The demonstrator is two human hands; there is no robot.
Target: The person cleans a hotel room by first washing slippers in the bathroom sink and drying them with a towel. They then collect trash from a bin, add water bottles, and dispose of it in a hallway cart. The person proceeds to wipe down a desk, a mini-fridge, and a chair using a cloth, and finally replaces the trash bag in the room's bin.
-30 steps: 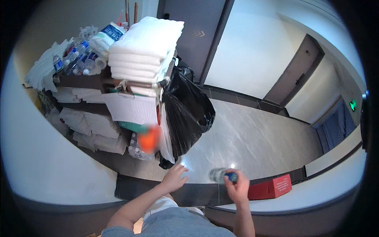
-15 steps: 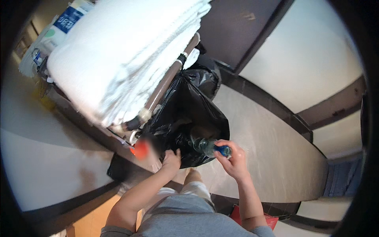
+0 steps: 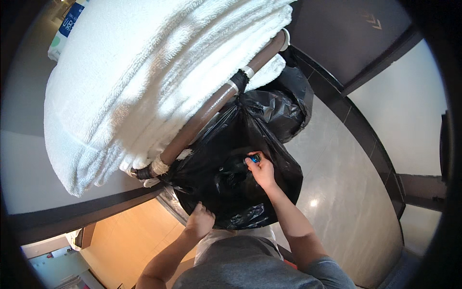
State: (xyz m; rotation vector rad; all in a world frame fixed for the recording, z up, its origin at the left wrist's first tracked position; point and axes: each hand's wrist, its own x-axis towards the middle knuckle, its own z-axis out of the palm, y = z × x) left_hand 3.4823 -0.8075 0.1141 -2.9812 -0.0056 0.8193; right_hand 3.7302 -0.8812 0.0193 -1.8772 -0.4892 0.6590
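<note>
Up and to the left of both hands lies a stack of white towels (image 3: 159, 82), resting on a brown cart rail (image 3: 211, 108). The left hand (image 3: 199, 222) is clenched on the near edge of the black rubbish bag (image 3: 226, 183), which it did not yet grip a second ago. The right hand (image 3: 261, 169) grasps a blue-capped bottle (image 3: 253, 158); carried out in the open before, it now sits at the bag's mouth, so the bottle looks about to be dropped in.
</note>
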